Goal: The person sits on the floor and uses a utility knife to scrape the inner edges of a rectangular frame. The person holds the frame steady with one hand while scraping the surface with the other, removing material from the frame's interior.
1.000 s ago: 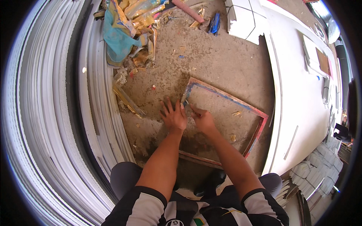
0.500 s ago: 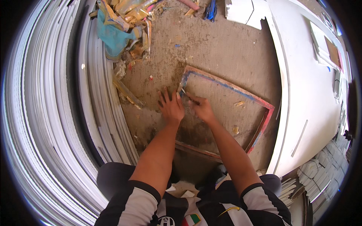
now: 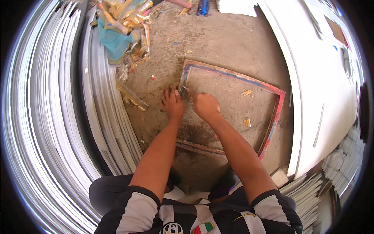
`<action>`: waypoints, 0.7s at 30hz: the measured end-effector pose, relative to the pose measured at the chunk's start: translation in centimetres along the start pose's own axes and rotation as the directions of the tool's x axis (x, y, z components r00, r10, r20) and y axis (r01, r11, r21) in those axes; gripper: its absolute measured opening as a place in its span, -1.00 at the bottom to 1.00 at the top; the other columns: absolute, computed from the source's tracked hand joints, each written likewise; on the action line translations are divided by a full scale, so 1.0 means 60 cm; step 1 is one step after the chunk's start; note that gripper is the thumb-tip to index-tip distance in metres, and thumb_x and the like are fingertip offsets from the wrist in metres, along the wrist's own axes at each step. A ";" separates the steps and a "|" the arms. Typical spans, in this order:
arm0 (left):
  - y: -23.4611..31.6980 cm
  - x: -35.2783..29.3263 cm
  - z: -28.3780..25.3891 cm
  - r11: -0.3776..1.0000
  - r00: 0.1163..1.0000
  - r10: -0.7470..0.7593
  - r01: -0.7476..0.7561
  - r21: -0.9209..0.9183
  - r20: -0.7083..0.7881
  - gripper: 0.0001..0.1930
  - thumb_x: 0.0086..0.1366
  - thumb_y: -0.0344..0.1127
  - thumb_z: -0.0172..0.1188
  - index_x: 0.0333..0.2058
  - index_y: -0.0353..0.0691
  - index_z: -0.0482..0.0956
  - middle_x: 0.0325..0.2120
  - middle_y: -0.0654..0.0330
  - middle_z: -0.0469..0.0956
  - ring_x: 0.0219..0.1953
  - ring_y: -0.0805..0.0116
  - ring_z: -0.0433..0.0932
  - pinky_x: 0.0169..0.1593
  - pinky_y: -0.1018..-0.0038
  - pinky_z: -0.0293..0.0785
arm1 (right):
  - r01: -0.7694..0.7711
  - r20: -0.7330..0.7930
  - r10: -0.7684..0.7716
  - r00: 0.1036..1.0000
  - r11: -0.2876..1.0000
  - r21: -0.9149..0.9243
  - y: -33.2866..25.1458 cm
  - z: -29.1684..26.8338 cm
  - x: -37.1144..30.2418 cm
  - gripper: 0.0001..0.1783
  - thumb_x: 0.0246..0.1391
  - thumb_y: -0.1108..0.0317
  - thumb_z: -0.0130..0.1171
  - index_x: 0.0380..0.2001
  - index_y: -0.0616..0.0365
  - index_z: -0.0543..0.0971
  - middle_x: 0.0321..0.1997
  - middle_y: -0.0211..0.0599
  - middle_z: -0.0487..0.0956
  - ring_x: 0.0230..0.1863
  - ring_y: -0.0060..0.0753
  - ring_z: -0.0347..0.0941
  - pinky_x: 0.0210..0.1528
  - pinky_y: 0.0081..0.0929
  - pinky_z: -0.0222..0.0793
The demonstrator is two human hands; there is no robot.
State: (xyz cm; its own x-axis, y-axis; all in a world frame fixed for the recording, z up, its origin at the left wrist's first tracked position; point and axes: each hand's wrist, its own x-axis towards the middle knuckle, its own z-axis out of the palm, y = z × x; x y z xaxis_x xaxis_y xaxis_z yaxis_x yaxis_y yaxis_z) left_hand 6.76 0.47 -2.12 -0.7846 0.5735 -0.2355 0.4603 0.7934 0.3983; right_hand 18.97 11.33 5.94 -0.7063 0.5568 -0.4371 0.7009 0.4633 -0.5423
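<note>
A rectangular wooden frame (image 3: 234, 77), stained blue and red, lies flat on the floor. My left hand (image 3: 173, 103) rests spread beside its left bar, with the thumb against the wood. Inside the frame, my right hand (image 3: 205, 105) is closed around a small thin tool (image 3: 184, 88). Its pale tip touches or nearly touches the left bar near the left thumb. Most of the tool is hidden by my fingers, so its exact kind does not show. My forearms cover parts of the left and near bars.
Long white sheets (image 3: 46, 117) stand stacked along the left. Yellowed scraps and a teal cloth-like piece (image 3: 113, 41) lie at the far left. A blue object (image 3: 203, 7) sits at the far edge. A large white panel (image 3: 311, 89) borders the right. Yellowish crumbs (image 3: 247, 123) dot the floor inside the frame.
The view has shifted slightly, so the frame sits higher and a little differently turned. My right hand has rolled over, its knuckles now more upward, with the tool still at the left bar.
</note>
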 end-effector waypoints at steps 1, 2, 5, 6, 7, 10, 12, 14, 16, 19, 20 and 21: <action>-0.003 0.000 -0.005 0.999 0.999 0.003 -0.005 0.051 0.040 -0.39 0.60 0.20 -0.50 0.39 0.20 0.35 0.52 0.15 0.03 0.58 -0.04 -0.19 0.52 -0.24 -0.27 | -0.008 0.019 0.009 1.000 0.999 -0.033 -0.005 -0.001 0.000 -0.47 0.32 0.26 0.03 0.34 -0.34 0.48 -0.13 0.01 0.70 -0.12 0.07 0.68 -0.07 0.00 0.61; -0.008 -0.004 -0.013 0.995 0.997 0.003 -0.011 0.102 0.078 -0.39 0.60 0.20 -0.50 0.40 0.22 0.33 0.53 0.15 0.02 0.58 -0.04 -0.19 0.52 -0.23 -0.29 | -0.009 0.017 0.010 1.000 0.997 -0.075 -0.005 0.009 0.002 -0.46 0.32 0.27 0.01 0.35 -0.34 0.47 -0.13 0.00 0.70 -0.10 0.06 0.68 -0.06 -0.01 0.61; -0.015 -0.020 -0.020 0.983 0.991 0.041 -0.063 0.172 0.129 -0.40 0.59 0.21 -0.49 0.43 0.29 0.28 0.55 0.16 -0.04 0.58 -0.04 -0.19 0.53 -0.22 -0.33 | -0.022 0.009 0.023 1.000 0.984 -0.175 0.009 0.032 0.015 -0.44 0.31 0.28 -0.01 0.37 -0.33 0.44 -0.12 -0.02 0.70 -0.06 0.03 0.68 -0.04 -0.03 0.61; -0.024 -0.028 -0.024 0.981 0.990 0.044 -0.068 0.183 0.131 -0.41 0.59 0.21 -0.49 0.44 0.32 0.27 0.56 0.16 -0.06 0.58 -0.03 -0.20 0.53 -0.22 -0.34 | -0.019 0.017 0.023 1.000 0.983 -0.182 0.006 0.029 0.015 -0.44 0.31 0.28 0.00 0.37 -0.32 0.44 -0.11 -0.02 0.70 -0.06 0.03 0.68 -0.04 -0.03 0.61; -0.031 -0.035 -0.025 0.979 0.990 0.024 -0.051 0.198 0.136 -0.40 0.59 0.21 -0.50 0.45 0.34 0.26 0.56 0.17 -0.08 0.59 -0.03 -0.21 0.53 -0.22 -0.35 | -0.016 0.026 0.021 0.999 0.982 -0.190 0.004 0.025 0.015 -0.44 0.31 0.27 0.00 0.37 -0.32 0.44 -0.11 -0.03 0.70 -0.06 0.03 0.68 -0.04 -0.03 0.61; -0.031 -0.047 -0.027 0.976 0.986 -0.032 -0.006 0.218 0.166 -0.39 0.59 0.23 -0.52 0.45 0.36 0.24 0.57 0.18 -0.14 0.59 -0.02 -0.26 0.54 -0.22 -0.37 | 0.055 0.001 -0.057 0.998 0.967 -0.250 -0.008 0.004 -0.002 -0.46 0.33 0.22 0.04 0.37 -0.34 0.44 -0.13 -0.03 0.70 -0.10 0.04 0.68 -0.07 -0.03 0.62; -0.021 -0.048 -0.035 0.977 0.978 -0.050 0.006 0.212 0.203 -0.38 0.58 0.24 -0.53 0.45 0.36 0.25 0.58 0.18 -0.18 0.59 -0.02 -0.29 0.54 -0.22 -0.39 | 0.097 0.030 -0.092 0.995 0.957 -0.274 0.003 -0.008 0.000 -0.45 0.31 0.20 0.07 0.36 -0.35 0.45 -0.16 -0.03 0.70 -0.13 0.04 0.68 -0.09 -0.04 0.62; -0.014 -0.049 -0.045 0.982 0.975 -0.038 -0.004 0.191 0.217 -0.38 0.58 0.24 -0.54 0.45 0.36 0.26 0.58 0.17 -0.19 0.59 -0.03 -0.32 0.54 -0.22 -0.40 | 0.141 0.054 -0.132 0.990 0.958 -0.248 0.017 -0.023 0.012 -0.45 0.29 0.19 0.10 0.35 -0.35 0.46 -0.18 -0.03 0.70 -0.14 0.03 0.68 -0.10 -0.04 0.62; -0.010 -0.049 -0.051 0.988 0.973 -0.024 -0.012 0.156 0.230 -0.38 0.58 0.24 -0.55 0.44 0.35 0.27 0.57 0.15 -0.19 0.59 -0.05 -0.34 0.54 -0.23 -0.40 | 0.168 0.078 -0.156 0.985 0.969 -0.179 0.028 -0.036 0.018 -0.45 0.27 0.20 0.11 0.33 -0.36 0.48 -0.20 -0.04 0.69 -0.15 0.01 0.68 -0.11 -0.05 0.62; -0.019 -0.050 -0.049 0.993 0.976 -0.017 -0.009 0.119 0.218 -0.38 0.59 0.23 -0.54 0.44 0.34 0.27 0.56 0.12 -0.16 0.59 -0.07 -0.35 0.54 -0.23 -0.40 | 0.216 0.132 -0.179 0.975 0.906 -0.364 0.019 -0.049 0.029 -0.46 0.26 0.22 0.11 0.32 -0.37 0.51 -0.22 -0.06 0.70 -0.17 -0.02 0.68 -0.12 -0.06 0.62; -0.025 -0.049 -0.045 0.991 0.980 -0.012 -0.015 0.130 0.201 -0.39 0.59 0.22 -0.53 0.44 0.34 0.28 0.56 0.11 -0.15 0.59 -0.08 -0.35 0.54 -0.24 -0.40 | 0.236 0.142 -0.195 0.971 0.886 -0.399 0.013 -0.050 0.032 -0.43 0.23 0.25 0.12 0.32 -0.41 0.50 -0.21 -0.06 0.70 -0.15 -0.03 0.69 -0.11 -0.06 0.62; -0.025 -0.046 -0.043 0.990 0.984 0.002 -0.027 0.139 0.180 -0.40 0.60 0.21 -0.51 0.44 0.34 0.28 0.56 0.10 -0.14 0.59 -0.08 -0.35 0.54 -0.24 -0.39 | 0.253 0.146 -0.210 0.967 0.864 -0.436 0.006 -0.058 0.036 -0.40 0.21 0.27 0.13 0.32 -0.44 0.50 -0.20 -0.07 0.71 -0.14 -0.03 0.69 -0.11 -0.07 0.63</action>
State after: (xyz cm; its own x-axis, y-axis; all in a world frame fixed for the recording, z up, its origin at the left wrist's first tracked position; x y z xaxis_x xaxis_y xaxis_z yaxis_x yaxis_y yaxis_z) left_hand 7.16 -2.82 0.24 -0.6966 0.6020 -0.3902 0.5348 0.7983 0.2770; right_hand 18.06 15.12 7.30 -0.8443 0.3404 -0.4139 0.4698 0.8417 -0.2661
